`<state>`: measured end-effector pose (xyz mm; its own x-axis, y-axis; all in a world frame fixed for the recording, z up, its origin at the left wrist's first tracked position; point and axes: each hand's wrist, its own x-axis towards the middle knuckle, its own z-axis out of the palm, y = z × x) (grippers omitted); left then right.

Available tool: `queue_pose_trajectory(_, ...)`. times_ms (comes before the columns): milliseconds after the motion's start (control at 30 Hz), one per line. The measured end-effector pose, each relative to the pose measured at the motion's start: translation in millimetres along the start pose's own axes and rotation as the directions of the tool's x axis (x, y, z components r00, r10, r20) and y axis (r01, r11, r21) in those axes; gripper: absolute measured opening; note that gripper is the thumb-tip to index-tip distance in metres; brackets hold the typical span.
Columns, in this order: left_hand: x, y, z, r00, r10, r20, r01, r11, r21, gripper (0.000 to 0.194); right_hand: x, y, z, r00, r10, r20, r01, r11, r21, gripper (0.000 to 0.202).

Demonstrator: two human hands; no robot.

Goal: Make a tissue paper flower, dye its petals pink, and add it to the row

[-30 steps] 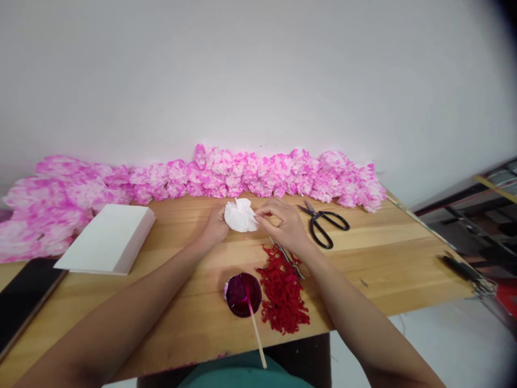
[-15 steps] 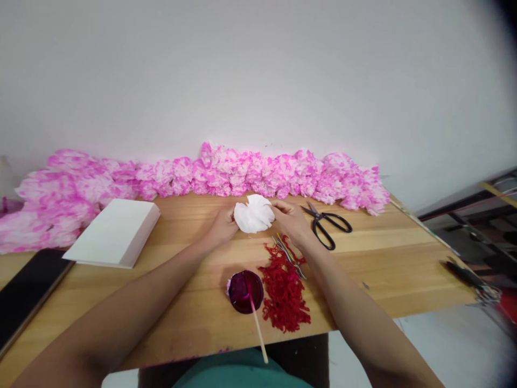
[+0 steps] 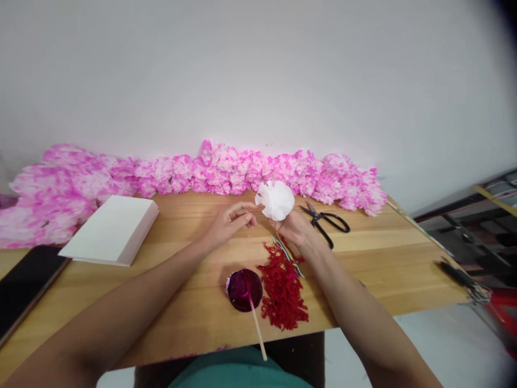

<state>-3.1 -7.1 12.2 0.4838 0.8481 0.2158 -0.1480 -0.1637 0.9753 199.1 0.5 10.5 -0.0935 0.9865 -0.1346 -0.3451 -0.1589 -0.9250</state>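
A white paper flower [image 3: 276, 200] with ruffled petals faces up in my right hand [image 3: 297, 227], whose fingers close around its underside and are partly hidden by it. My left hand [image 3: 234, 220] is just left of the flower, fingers half-curled and apart, holding nothing; its fingertips come near the petals. Below the hands lies a heap of short red yarn pieces [image 3: 285, 293], with several thin wires [image 3: 288, 252] at its top. Beside it stands a small round dish of dark magenta dye [image 3: 244, 291], and a wooden stick [image 3: 259, 335] leans in it.
Pink-and-white paper flowers [image 3: 230, 170] are piled along the wall. Black-handled scissors [image 3: 323, 216] lie right of my right hand. At left are a stack of white paper [image 3: 115, 229] and a dark phone [image 3: 30, 283]. A black-handled tool [image 3: 456, 274] lies at the table's right edge.
The white flower has moved right and slightly up and is turned to face upward. My left hand has let go of it; my right hand now holds it alone.
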Motion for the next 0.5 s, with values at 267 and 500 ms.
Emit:
queue_pose_trajectory(267, 2.5, 4.7, 2.8, 0.999, -0.041, -0.009, 0.041, 0.997, 0.069, 0.038, -2.2, 0.3, 7.6, 0.999, 0.030, 0.022, -0.032, 0.996, 0.088, 0.008)
queue_pose_trajectory(500, 5.7, -8.5, 3.5, 0.988, -0.152, -0.033, 0.152, 0.988, 0.000, 0.048, -6.6, 10.6, 11.5, 0.992, 0.076, 0.099, -0.084, 0.993, 0.079, 0.024)
